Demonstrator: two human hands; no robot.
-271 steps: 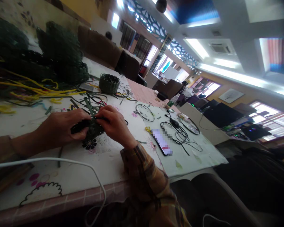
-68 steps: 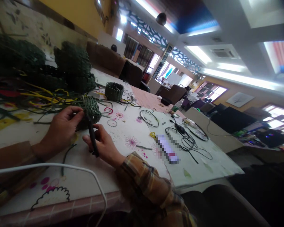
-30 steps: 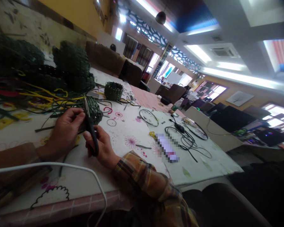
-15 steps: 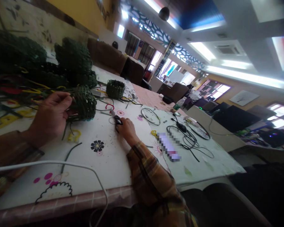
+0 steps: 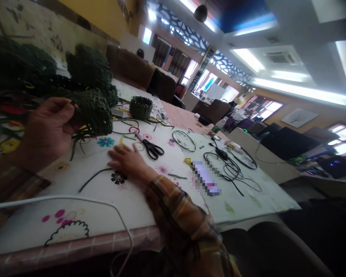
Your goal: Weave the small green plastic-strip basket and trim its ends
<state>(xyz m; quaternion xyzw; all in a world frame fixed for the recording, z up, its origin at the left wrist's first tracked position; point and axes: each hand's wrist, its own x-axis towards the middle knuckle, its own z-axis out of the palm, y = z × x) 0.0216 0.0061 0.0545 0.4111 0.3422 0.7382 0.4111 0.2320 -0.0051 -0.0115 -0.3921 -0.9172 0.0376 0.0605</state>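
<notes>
My left hand (image 5: 47,132) pinches a small dark green woven basket (image 5: 93,111) near one end, with loose strip ends hanging below it. The basket is held tilted above the table. My right hand (image 5: 128,161), smeared by motion, is low over the tabletop beside a printed black flower. A yellow strip (image 5: 121,141) shows at its fingertips; I cannot tell whether it is held. Black-handled scissors (image 5: 152,149) lie on the table just right of that hand. A loose dark green strip (image 5: 93,177) lies left of it.
Another woven basket (image 5: 141,107) stands farther back, and several more green woven pieces (image 5: 88,65) are piled at the left. A white cable (image 5: 75,197) crosses the front left. Coiled black cords (image 5: 226,165) and a blurred-out lilac object (image 5: 205,179) lie on the right.
My right hand has let go of the scissors and moved left. The left hand and basket have shifted slightly left and up. The green strip has moved, and the yellow loop below the basket has left its spot.
</notes>
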